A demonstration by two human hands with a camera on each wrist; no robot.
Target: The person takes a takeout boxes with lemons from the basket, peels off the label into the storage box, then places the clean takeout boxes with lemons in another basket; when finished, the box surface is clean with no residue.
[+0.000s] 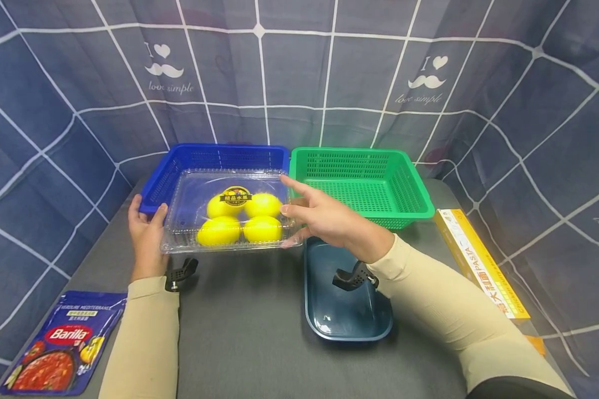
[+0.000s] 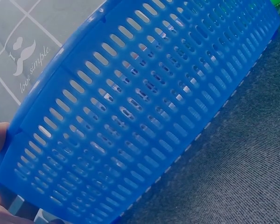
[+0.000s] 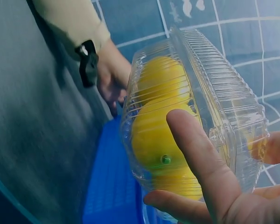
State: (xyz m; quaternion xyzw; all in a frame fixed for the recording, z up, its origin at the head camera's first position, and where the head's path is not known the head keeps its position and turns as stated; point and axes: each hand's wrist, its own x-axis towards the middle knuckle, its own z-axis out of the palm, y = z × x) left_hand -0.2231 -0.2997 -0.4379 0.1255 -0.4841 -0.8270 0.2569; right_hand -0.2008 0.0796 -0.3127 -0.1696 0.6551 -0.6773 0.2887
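A clear plastic clamshell box (image 1: 232, 210) holds several yellow fruits (image 1: 218, 230) that look like lemons and has a black label on its lid. My right hand (image 1: 324, 219) grips the box's right end, thumb and fingers spread around it; the right wrist view shows the same box side-on. Behind and below the box stands a blue perforated basket (image 1: 152, 185). At that basket's front left corner, my left hand (image 1: 147, 235) holds the rim between thumb and fingers. Its fingertips are partly hidden by the rim in the left wrist view.
A green basket (image 1: 361, 191) stands right of the blue one. In front of it lies a dark blue tray (image 1: 329, 310). A yellow pasta box (image 1: 481, 266) lies at the right, and a Barilla sauce pouch (image 1: 65, 343) at the left. Patterned curtains (image 1: 299, 72) surround the table.
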